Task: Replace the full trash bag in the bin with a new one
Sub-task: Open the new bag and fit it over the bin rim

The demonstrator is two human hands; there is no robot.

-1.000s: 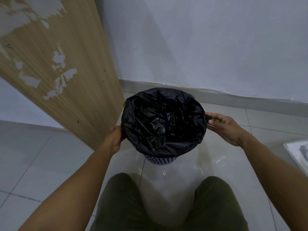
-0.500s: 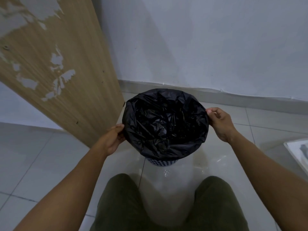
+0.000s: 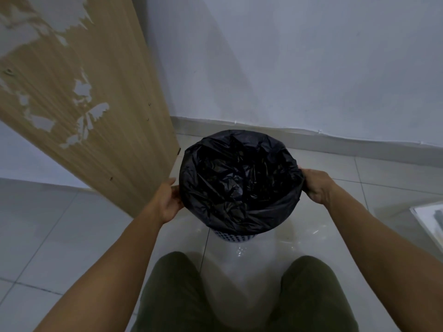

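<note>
**A:** Where does the bin stand, and on what?

**B:** The bin stands on a glossy floor of pale tiles with thin dark grout lines. The tiles just in front of it catch a few bright reflections. Only the bin's perforated lower band shows. A black trash bag lines it, with its crinkled mouth open and its edge folded down over the rim and most of the sides.

**A:** And the hands?

**B:** The left hand is at the bag's left edge with its thumb up. Its fingers curl in against the folded plastic and grip it. The right hand is on the opposite side, knuckles up, with its fingers clamped over the fold at the rim. Both forearms reach in from below.

**A:** What about the room around it?

**B:** A plain white wall stands behind the bin, with a grey skirting along its foot. To the left, near the bin, is a wooden panel whose veneer has peeled away in pale ragged patches. At the far right edge a flat white-edged object lies on the tiles, well apart from the bin; I cannot tell what it is. The person's knees, in dark olive trousers, fill the bottom of the view on either side of the bin.
</note>
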